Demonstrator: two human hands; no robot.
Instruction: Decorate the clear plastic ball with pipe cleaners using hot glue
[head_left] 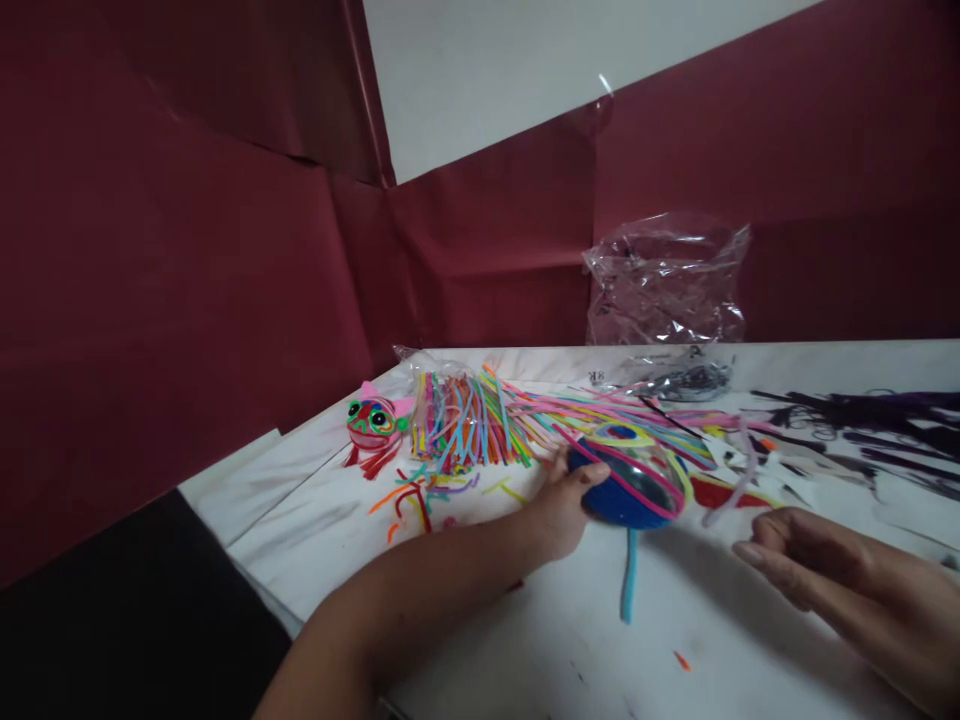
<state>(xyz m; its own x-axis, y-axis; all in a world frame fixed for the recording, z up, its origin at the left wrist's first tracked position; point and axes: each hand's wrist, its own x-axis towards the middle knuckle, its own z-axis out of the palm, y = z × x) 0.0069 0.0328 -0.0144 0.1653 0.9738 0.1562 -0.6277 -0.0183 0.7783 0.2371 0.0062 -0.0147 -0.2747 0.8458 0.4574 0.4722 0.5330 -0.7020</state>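
My left hand (564, 508) is closed on the left side of a rounded blue craft piece (628, 508), its thumb lying over the top. The piece has a shiny dark part, pink and yellow fuzzy strips across it, and a blue oval ringed in yellow on its upper edge. A light-blue pipe cleaner (628, 580) hangs down below it. To the right, my right hand (840, 580) is held apart from the piece. Its fingers are loosely curled with the thumb stretched out, and nothing shows in it. Near that hand is a blurred pale lilac strip (739, 480).
Left on the white table (315, 540) stands a pink animal-face craft (373, 425). Beside it lies a bag of coloured pipe cleaners (469, 425), with cut bits (420, 500) in front. A clear plastic bag (667, 300) stands behind; dark strips (892, 420) lie far right.
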